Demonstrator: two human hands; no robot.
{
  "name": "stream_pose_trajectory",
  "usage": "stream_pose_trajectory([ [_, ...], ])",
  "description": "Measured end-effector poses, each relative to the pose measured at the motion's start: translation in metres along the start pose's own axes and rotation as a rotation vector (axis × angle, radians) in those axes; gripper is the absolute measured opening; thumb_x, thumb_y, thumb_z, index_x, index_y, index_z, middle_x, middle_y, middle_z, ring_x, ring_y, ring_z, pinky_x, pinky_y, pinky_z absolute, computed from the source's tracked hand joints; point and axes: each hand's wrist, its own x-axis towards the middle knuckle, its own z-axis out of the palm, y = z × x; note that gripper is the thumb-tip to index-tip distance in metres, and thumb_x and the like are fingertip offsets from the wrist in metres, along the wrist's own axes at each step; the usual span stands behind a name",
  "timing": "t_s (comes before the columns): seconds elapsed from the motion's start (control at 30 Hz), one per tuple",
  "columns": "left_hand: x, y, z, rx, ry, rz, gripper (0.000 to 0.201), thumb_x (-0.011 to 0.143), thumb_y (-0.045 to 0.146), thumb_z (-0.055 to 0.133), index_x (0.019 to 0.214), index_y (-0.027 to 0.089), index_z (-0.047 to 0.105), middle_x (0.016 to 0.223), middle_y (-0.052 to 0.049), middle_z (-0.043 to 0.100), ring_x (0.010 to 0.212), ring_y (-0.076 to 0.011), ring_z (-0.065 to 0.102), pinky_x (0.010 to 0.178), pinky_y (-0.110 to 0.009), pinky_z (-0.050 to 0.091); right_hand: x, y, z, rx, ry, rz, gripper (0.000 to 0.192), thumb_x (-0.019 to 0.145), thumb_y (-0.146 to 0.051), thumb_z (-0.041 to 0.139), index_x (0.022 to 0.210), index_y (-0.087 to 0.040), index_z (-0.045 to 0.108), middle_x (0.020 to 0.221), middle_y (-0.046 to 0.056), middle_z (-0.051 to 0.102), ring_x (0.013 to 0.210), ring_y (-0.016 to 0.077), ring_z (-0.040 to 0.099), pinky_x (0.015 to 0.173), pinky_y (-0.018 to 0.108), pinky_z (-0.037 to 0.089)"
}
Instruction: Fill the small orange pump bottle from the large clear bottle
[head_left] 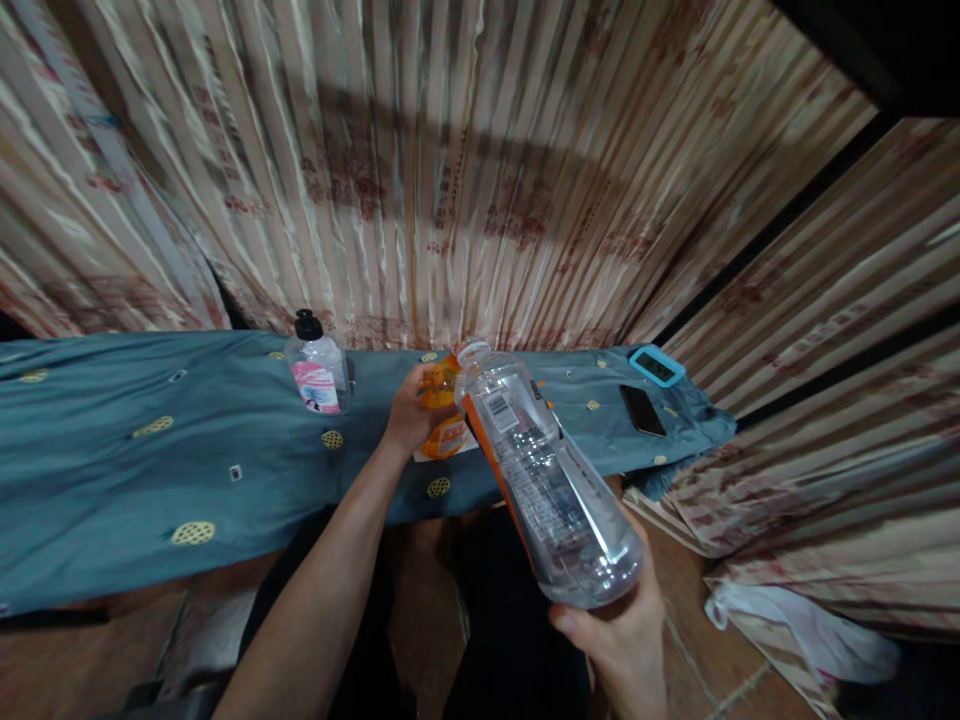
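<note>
In my right hand (626, 625) is a large clear plastic bottle (544, 480) with an orange-edged label and a barcode. It is tilted, its base toward me and its neck pointing up and left. My left hand (411, 415) is closed around a smaller orange bottle (444, 438) that stands upright on the cloth. The clear bottle's mouth is at the top of the orange bottle; whether the two touch, I cannot tell. Something pale and flat shows under the orange bottle. A clear bottle with a black cap and pink label (319, 375) stands to the left.
A teal cloth with yellow pineapple prints (262, 510) covers the narrow table. At its right end lie a dark phone (642, 410) and a blue-framed digital clock (657, 366). Pleated patterned curtains (420, 170) hang behind and to the right. A white bag (802, 630) lies low at right.
</note>
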Motion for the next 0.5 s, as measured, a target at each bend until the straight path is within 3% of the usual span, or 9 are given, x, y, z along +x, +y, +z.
stream_pose_trajectory([
  [0.1, -0.0003, 0.0002, -0.0002, 0.014, 0.008, 0.006, 0.056, 0.052, 0.034, 0.092, 0.102, 0.023, 0.067, 0.104, -0.002, 0.076, 0.099, -0.0238, 0.07, 0.094, -0.038, 0.054, 0.0002, -0.003, 0.0063, 0.009, 0.07, -0.009, 0.097, 0.048, -0.058, 0.103, 0.127, -0.017, 0.067, 0.116, 0.012, 0.082, 0.099, 0.0271, 0.081, 0.081, 0.028, 0.064],
  [0.4, -0.0011, 0.0037, 0.002, 0.002, 0.001, -0.015, 0.057, 0.052, 0.035, 0.091, 0.102, 0.022, 0.066, 0.103, -0.002, 0.076, 0.1, -0.0237, 0.07, 0.093, -0.037, 0.054, -0.0001, -0.0073, 0.0078, -0.016, 0.081, 0.034, 0.097, 0.045, -0.057, 0.102, 0.125, -0.017, 0.066, 0.113, 0.012, 0.082, 0.098, 0.0307, 0.081, 0.081, 0.033, 0.064],
  [0.5, -0.0014, 0.0042, 0.0024, -0.002, -0.001, -0.015, 0.056, 0.053, 0.033, 0.091, 0.101, 0.022, 0.066, 0.105, -0.002, 0.076, 0.101, -0.0237, 0.07, 0.094, -0.037, 0.054, 0.0007, -0.0064, 0.003, -0.037, 0.027, 0.045, 0.098, 0.046, -0.054, 0.103, 0.127, -0.017, 0.064, 0.115, 0.013, 0.082, 0.1, 0.032, 0.08, 0.081, 0.034, 0.063],
])
